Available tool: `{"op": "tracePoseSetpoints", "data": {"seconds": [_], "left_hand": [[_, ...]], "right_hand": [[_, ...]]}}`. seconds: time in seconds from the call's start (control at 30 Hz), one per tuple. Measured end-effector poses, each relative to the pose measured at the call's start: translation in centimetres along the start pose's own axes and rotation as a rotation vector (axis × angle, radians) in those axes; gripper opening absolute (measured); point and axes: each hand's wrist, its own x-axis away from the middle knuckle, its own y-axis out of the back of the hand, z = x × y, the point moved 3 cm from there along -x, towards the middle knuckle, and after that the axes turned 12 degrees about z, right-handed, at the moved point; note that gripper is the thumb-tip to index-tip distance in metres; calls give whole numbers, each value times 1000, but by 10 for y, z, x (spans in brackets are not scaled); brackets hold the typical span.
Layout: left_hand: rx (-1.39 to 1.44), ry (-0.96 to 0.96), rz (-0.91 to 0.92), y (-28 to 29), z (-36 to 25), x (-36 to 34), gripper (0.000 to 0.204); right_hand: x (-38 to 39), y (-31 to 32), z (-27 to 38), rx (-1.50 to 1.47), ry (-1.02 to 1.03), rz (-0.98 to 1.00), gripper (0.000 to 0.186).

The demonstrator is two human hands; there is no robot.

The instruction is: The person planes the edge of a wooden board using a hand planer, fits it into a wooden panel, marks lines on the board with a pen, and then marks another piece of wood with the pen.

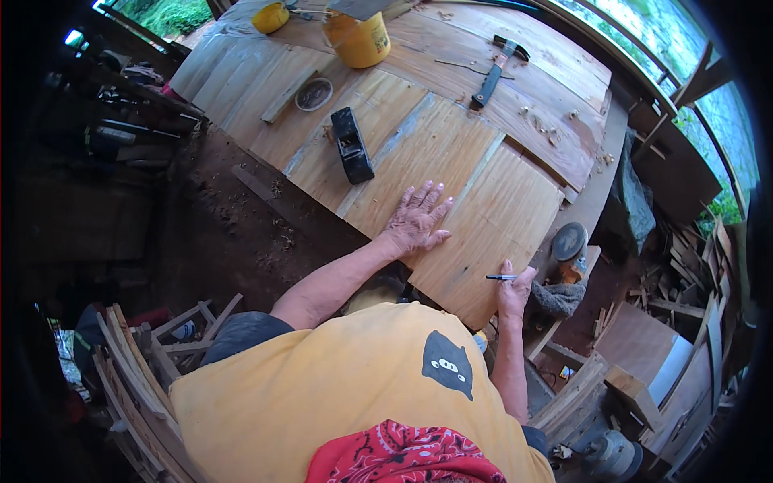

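Observation:
My left hand [417, 219] lies flat on the light wooden panel [503, 221], fingers spread and holding nothing. Near the panel's right corner, my right hand [515, 293] is closed around a slim pen [499, 277], whose tip points left over the wood. A black hand plane [351, 146] rests on the boards beyond my left hand. Farther off lies a claw hammer [493, 79] with a dark handle. Just right of my right hand are a power tool with a round disc [570, 241] and a bunched grey cloth [559, 298].
A yellow bucket [362, 43] and a smaller yellow container [270, 18] stand at the far side. A round lid [313, 94] sits beside a wooden strip [288, 97]. Curled shavings [541, 125] dot the boards. Scrap wood [688, 274] is piled at right; stacked curved wooden pieces [133, 378] stand at lower left.

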Motion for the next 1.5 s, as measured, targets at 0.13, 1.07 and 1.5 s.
{"op": "tracePoseSetpoints", "data": {"seconds": [0.13, 1.07, 1.5], "left_hand": [[37, 102, -13, -1, 5, -1, 78], [705, -673, -145, 67, 69, 62, 12], [122, -981, 52, -11, -122, 25, 66]], "right_hand": [[4, 11, 20, 308, 80, -222, 54], [166, -125, 186, -378, -35, -25, 31], [375, -154, 6, -224, -657, -196, 34]]}}
